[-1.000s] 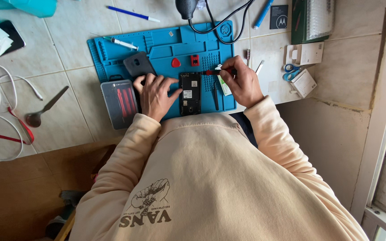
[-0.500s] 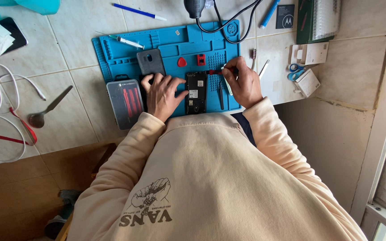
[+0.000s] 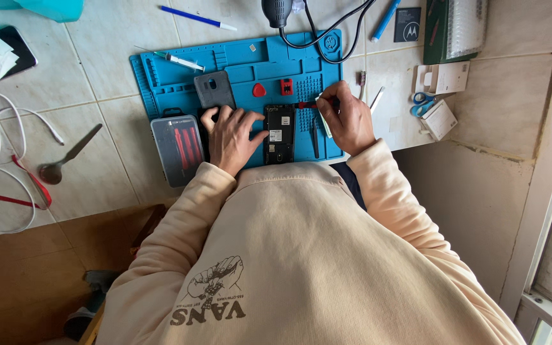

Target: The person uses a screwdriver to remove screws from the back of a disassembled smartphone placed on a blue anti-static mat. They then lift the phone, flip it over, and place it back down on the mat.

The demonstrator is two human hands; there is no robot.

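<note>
An opened black phone [image 3: 280, 134] lies face down on the blue work mat [image 3: 237, 64], its insides showing. My left hand [image 3: 230, 135] lies flat on the mat just left of it, fingers spread and thumb against the phone's edge. My right hand [image 3: 347, 120] is closed on a red-handled screwdriver [image 3: 306, 104], whose tip points at the phone's top right corner. A pale green strip tool [image 3: 324, 124] sticks out from under that hand. Dark tweezers [image 3: 314, 137] lie on the mat beside the phone.
On the mat are a grey phone cover [image 3: 214, 89], a red pick [image 3: 259, 90] and a syringe [image 3: 180, 61]. A clear box of red tools [image 3: 178, 148] sits at its left. A spoon-shaped tool [image 3: 65, 156], white cable [image 3: 1, 160], scissors [image 3: 421, 102] and black cable [image 3: 327, 35] lie around.
The view has shifted slightly. Both hands stay at the phone; the right hand keeps the screwdriver at its top edge.
</note>
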